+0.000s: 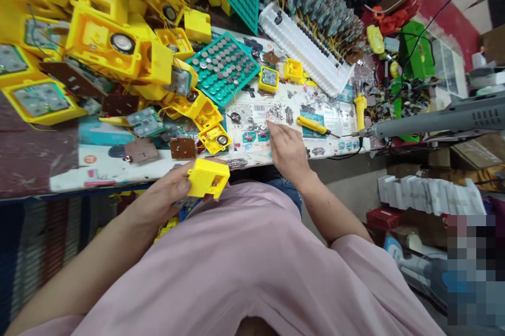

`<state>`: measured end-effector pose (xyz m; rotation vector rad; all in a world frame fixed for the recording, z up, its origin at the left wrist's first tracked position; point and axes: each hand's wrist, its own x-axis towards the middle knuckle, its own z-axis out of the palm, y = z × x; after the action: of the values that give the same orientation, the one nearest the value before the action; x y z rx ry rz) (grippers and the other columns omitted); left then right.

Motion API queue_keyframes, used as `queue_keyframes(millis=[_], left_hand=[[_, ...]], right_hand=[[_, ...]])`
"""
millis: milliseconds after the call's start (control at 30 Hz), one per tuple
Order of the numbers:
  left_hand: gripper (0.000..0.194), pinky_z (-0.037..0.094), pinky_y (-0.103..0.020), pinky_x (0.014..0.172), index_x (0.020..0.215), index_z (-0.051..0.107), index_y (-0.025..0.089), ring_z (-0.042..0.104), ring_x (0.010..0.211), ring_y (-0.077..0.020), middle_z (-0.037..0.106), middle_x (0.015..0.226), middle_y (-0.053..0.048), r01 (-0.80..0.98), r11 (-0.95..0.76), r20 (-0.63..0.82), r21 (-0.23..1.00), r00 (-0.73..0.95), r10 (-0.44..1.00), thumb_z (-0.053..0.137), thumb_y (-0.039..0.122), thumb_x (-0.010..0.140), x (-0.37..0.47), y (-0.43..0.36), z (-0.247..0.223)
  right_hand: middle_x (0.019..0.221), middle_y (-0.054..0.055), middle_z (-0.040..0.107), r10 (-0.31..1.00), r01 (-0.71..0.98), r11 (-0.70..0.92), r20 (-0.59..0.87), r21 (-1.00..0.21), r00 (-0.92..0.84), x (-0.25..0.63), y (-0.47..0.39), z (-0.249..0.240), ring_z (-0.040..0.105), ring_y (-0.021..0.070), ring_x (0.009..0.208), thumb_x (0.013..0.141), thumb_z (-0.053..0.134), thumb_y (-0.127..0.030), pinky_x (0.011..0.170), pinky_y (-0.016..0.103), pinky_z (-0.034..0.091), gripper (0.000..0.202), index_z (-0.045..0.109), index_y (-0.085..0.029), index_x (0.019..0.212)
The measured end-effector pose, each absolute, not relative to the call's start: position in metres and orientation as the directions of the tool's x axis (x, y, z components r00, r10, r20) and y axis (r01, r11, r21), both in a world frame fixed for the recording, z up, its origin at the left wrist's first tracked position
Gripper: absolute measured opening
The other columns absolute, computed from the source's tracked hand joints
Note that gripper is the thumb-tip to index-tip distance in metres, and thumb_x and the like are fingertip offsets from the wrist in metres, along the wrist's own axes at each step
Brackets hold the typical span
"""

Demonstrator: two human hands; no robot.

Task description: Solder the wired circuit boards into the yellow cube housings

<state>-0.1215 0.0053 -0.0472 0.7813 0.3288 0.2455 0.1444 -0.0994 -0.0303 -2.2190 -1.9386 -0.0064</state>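
My left hand [175, 189] is closed around a yellow plastic housing [209, 177], held just off the table's front edge. The housing has a small opening with metal showing inside. On the printed tabletop, my right hand [287, 151] has its fingers pressed together, fingertips down at the edge of a scatter of small metal screws [277, 112]. Whether a screw is between those fingertips is too small to make out. To the right of this hand lies a yellow-handled screwdriver [312, 125]. A yellow case with a round speaker [221, 140] sits between my hands.
Yellow housings [102, 36] are heaped at the left. A green tray [224, 68] holds many round silver pieces. Behind is a white foam strip [307, 49] beside wired grey parts [323, 4]. A grey power screwdriver [434, 118] extends in from the right. Brown boards [182, 148] lie near the front edge.
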Motion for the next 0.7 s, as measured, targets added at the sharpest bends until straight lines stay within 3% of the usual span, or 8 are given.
queue_keyframes(millis=[133, 233, 367, 533, 700], left_hand=[[0.047, 0.055, -0.021, 0.071, 0.126, 0.07, 0.026, 0.068, 0.086, -0.0171, 0.075, 0.109, -0.007, -0.137, 0.696, -0.145, 0.705, 0.933, 0.331, 0.069, 0.052, 0.086, -0.12, 0.003, -0.048], [0.047, 0.055, -0.021, 0.07, 0.126, 0.07, 0.024, 0.068, 0.085, -0.0169, 0.075, 0.108, -0.008, -0.154, 0.699, -0.139, 0.698, 0.929, 0.344, 0.07, 0.05, 0.087, -0.12, 0.001, -0.048], [0.048, 0.056, -0.02, 0.07, 0.123, 0.071, 0.023, 0.071, 0.086, -0.0175, 0.076, 0.109, -0.009, -0.17, 0.703, -0.19, 0.69, 0.896, 0.402, 0.072, 0.052, 0.085, -0.119, -0.007, -0.049], [0.043, 0.056, -0.018, 0.07, 0.121, 0.073, 0.025, 0.071, 0.085, -0.0158, 0.077, 0.106, -0.006, -0.21, 0.69, -0.158, 0.693, 0.889, 0.429, 0.071, 0.05, 0.086, -0.113, -0.015, -0.05], [0.041, 0.058, -0.019, 0.068, 0.115, 0.076, 0.023, 0.07, 0.083, -0.0166, 0.077, 0.102, -0.006, -0.199, 0.666, -0.176, 0.719, 0.875, 0.452, 0.073, 0.05, 0.084, -0.107, -0.019, -0.052]], right_hand=[[0.134, 0.009, 0.067, 0.969, 0.963, 0.004, 0.24, -0.268, 0.062, 0.147, -0.104, -0.027, 0.061, 0.0198, 0.126, 0.102, 0.031, -0.018, 0.107, 0.038, 0.05, 0.047, 0.049, -0.02, 0.145], [0.129, 0.011, 0.07, 0.946, 0.974, 0.002, 0.316, -0.227, 0.072, 0.156, -0.103, -0.023, 0.064, 0.0213, 0.122, 0.103, 0.036, -0.022, 0.105, 0.04, 0.051, 0.04, 0.058, -0.019, 0.136], [0.137, 0.013, 0.065, 0.972, 0.991, 0.006, 0.235, -0.137, 0.027, 0.162, -0.103, -0.03, 0.057, 0.0257, 0.132, 0.103, 0.042, -0.035, 0.112, 0.048, 0.045, 0.038, 0.061, -0.02, 0.132], [0.154, 0.02, 0.046, 0.988, 0.976, 0.142, 0.086, -0.164, -0.129, 0.161, -0.108, -0.045, 0.04, 0.0303, 0.147, 0.101, 0.037, -0.054, 0.121, 0.052, 0.037, 0.064, 0.045, -0.009, 0.147], [0.156, 0.024, 0.041, 0.976, 0.963, 0.21, 0.086, -0.167, -0.198, 0.136, -0.098, -0.053, 0.034, 0.0315, 0.151, 0.097, 0.036, -0.065, 0.123, 0.051, 0.033, 0.08, 0.04, -0.003, 0.148]])
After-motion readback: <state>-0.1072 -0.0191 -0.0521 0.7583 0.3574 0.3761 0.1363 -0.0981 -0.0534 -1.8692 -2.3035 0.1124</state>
